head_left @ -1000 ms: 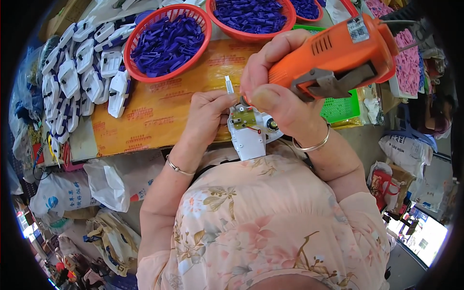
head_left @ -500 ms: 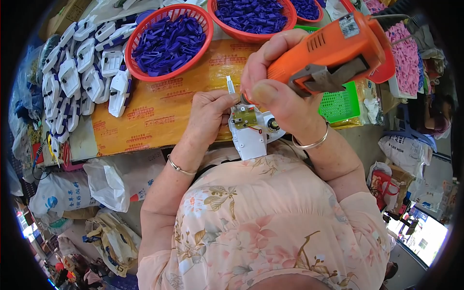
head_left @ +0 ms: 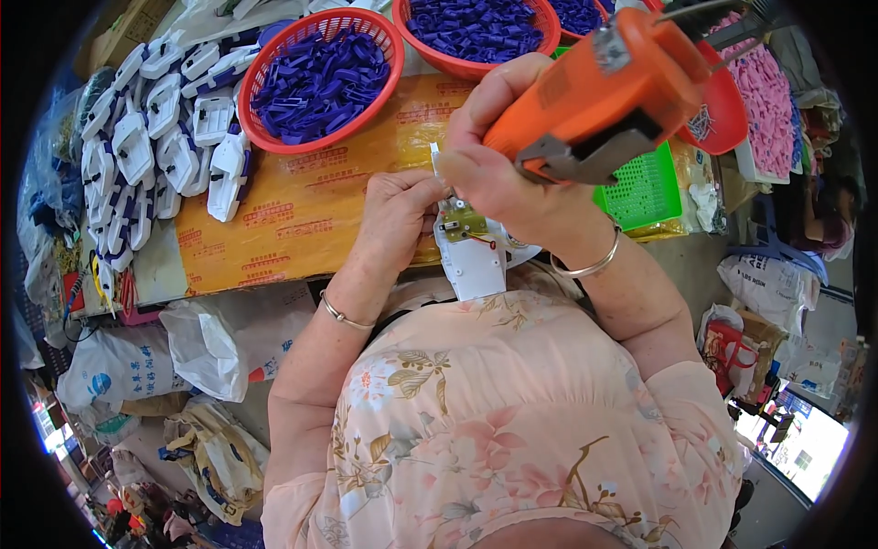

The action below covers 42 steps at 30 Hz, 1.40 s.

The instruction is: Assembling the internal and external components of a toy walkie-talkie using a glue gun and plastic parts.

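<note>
My right hand (head_left: pixel 512 183) is wrapped round an orange electric screwdriver (head_left: pixel 585 101), its tip hidden behind my fingers. Below it, a white plastic housing (head_left: pixel 474 273) stands at the table's near edge, its lower end close to my shirt. A small green-yellow circuit board (head_left: pixel 466 222) with thin wires sits in the housing. On the left side, my left hand (head_left: pixel 389 220) is closed on the housing's edge, thumb and fingers pinched near the screwdriver's working end. Whether a screw is under the tip cannot be seen.
Red baskets of purple plastic parts (head_left: pixel 320 82) stand along the back. White-and-purple assembled pieces (head_left: pixel 165 146) are heaped at left. A green tray (head_left: pixel 645 192) and a red dish with screws (head_left: pixel 718 119) lie at right, beside pink parts (head_left: pixel 764 101). Plastic bags (head_left: pixel 206 352) hang below the table.
The screwdriver and my right hand have shifted slightly left, uncovering the screws in the red dish. My left hand stays nearly in place on the housing.
</note>
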{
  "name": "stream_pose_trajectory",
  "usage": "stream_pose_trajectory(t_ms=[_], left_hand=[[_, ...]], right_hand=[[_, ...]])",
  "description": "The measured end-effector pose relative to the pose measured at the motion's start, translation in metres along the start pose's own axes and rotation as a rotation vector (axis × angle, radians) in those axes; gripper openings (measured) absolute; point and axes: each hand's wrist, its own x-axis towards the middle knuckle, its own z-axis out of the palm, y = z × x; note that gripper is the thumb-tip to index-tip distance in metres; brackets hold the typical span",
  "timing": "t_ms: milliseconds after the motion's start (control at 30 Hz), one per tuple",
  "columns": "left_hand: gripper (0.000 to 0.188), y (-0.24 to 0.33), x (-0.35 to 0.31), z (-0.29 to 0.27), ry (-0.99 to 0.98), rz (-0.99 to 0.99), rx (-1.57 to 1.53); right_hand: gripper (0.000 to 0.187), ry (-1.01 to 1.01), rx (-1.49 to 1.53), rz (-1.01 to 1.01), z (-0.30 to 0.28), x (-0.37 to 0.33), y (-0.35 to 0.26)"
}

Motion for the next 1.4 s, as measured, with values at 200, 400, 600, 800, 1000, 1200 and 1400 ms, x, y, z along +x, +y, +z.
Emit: stream_pose_trajectory(t_ms=[200, 400, 600, 800, 1000, 1200, 1400], left_hand=[[0.019, -0.003, 0.001, 0.002, 0.049, 0.03, 0.004], [0.017, -0.003, -0.001, 0.0, 0.013, 0.184, 0.167], [0.018, 0.002, -0.006, 0.005, -0.062, 0.356, 0.388], [0.017, -0.004, -0.005, 0.007, 0.044, 0.088, 0.028], [0.017, 0.003, -0.007, 0.002, 0.025, -0.043, -0.084], [0.022, 0.016, -0.027, 0.0, -0.147, -0.065, 0.122], [0.038, 0.023, -0.04, 0.005, -0.268, 0.042, 0.314]], right_hand=[[0.028, -0.002, -0.077, -0.08, 0.006, 0.001, 0.002], [0.037, -0.119, -0.004, -0.008, 0.005, -0.007, 0.004], [0.033, -0.135, -0.021, 0.012, 0.003, -0.012, -0.004], [0.036, 0.004, 0.093, 0.079, 0.01, -0.007, 0.009], [0.056, 0.073, 0.319, 0.091, -0.013, 0.001, 0.003], [0.052, 0.131, 0.217, 0.041, -0.038, 0.002, -0.007], [0.054, 0.246, 0.022, -0.017, -0.051, -0.006, -0.001]])
